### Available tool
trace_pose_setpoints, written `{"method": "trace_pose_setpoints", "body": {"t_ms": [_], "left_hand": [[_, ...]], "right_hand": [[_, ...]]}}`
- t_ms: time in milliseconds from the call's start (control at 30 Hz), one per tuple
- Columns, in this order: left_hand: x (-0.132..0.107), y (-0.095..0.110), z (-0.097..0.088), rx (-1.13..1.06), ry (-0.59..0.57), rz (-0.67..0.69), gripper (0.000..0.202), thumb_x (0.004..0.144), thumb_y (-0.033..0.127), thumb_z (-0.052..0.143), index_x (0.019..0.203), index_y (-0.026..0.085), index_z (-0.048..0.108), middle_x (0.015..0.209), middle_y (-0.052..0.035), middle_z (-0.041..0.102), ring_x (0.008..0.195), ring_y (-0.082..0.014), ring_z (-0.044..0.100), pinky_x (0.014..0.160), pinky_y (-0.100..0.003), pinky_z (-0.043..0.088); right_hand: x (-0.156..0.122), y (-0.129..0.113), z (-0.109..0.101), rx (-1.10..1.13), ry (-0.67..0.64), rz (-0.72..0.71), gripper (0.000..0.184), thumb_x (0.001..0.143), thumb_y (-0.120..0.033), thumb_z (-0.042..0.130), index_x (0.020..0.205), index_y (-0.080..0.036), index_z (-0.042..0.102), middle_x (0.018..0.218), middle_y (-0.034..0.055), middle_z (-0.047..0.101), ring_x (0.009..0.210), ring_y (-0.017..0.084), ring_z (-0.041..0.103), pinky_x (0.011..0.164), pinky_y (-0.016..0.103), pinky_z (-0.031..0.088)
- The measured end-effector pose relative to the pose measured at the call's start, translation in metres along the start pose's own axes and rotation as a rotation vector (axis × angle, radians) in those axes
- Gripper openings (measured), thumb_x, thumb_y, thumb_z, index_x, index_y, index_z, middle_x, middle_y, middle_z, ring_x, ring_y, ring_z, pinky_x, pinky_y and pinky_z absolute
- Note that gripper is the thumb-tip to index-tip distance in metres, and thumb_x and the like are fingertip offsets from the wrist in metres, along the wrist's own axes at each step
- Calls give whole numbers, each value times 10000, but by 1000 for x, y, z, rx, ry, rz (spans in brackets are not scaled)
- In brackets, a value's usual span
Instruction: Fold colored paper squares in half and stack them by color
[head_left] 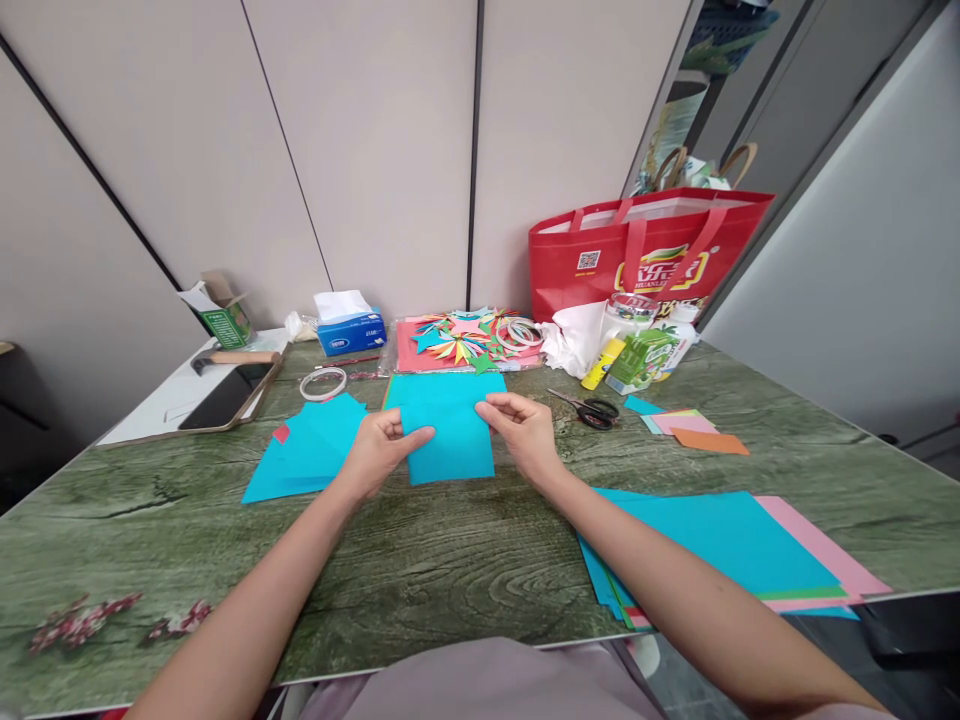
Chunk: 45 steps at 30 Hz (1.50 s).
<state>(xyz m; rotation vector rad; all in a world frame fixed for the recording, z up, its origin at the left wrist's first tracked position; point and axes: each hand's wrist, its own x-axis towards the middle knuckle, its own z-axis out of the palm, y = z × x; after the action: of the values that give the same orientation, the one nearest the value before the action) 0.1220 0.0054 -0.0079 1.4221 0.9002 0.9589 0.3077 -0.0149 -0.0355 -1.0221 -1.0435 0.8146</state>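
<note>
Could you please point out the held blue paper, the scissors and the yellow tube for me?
Held blue paper (451,440): head view, on the middle of its face.
Scissors (583,405): head view, where the black handles begin.
Yellow tube (603,364): head view, mid-body.

Green wood-grain tabletop (435,590), back left: a wooden-handled hammer (244,357) lies behind a black rectangular phone (225,397).
Back edge: blue cardboard tissue box (351,335) left, red two-handled bag (574,262) right, multicoloured paper stars (459,347) between.
Middle: blue four-sided paper sheet (452,450) between left hand (375,450) and right hand (525,430).
Right of middle: black-handled metal scissors (596,412), left of coloured paper strips (709,440).
Front edge, right: large blue paper sheets (705,535) over pink paper (829,545).
</note>
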Motion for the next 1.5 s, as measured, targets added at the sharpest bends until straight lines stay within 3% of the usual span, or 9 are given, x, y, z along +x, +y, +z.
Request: {"method": "trace_pose_setpoints", "body": {"t_ms": [400, 633, 800, 967, 1500], "left_hand": [[0, 0, 0, 16, 1, -5, 326, 534, 372, 744, 753, 150, 649, 665, -27, 670, 704, -228, 615, 598, -326, 489], [-1, 3, 2, -19, -18, -1, 276, 574, 351, 727, 705, 140, 607, 671, -17, 663, 621, -170, 595, 565, -284, 469], [-2, 5, 1, -62, -19, -9, 359, 575, 392, 717, 801, 128, 625, 684, -30, 660, 624, -166, 589, 561, -272, 459], [-1, 5, 0, -59, 33, -14, 332, 591, 403, 704, 757, 126, 625, 587, -6, 617, 536, -137, 548, 462, -232, 409], [1, 1, -1, -81, 96, 7, 312, 563, 383, 726, 531, 121, 561, 465, 32, 522, 420, -72, 441, 401, -194, 324]], "right_hand": [[-1, -2, 0, 36, -13, 5, 216, 587, -353, 701, 692, -171, 652, 592, -19, 617, 481, 96, 504, 465, 236, 437], [1, -1, -1, 49, 6, 32, 220, 580, -344, 706, 685, -158, 651, 577, -16, 617, 479, 89, 498, 455, 225, 430], [1, -1, -1, 73, 8, 48, 212, 577, -338, 709, 682, -162, 655, 589, -18, 623, 479, 81, 496, 455, 215, 425], [0, -2, 0, 75, 8, 50, 219, 573, -349, 709, 679, -164, 656, 589, -15, 625, 484, 87, 500, 458, 220, 425], [1, -2, 0, 75, 1, 35, 200, 584, -331, 710, 686, -166, 659, 591, -18, 625, 492, 85, 503, 464, 215, 427]]}}
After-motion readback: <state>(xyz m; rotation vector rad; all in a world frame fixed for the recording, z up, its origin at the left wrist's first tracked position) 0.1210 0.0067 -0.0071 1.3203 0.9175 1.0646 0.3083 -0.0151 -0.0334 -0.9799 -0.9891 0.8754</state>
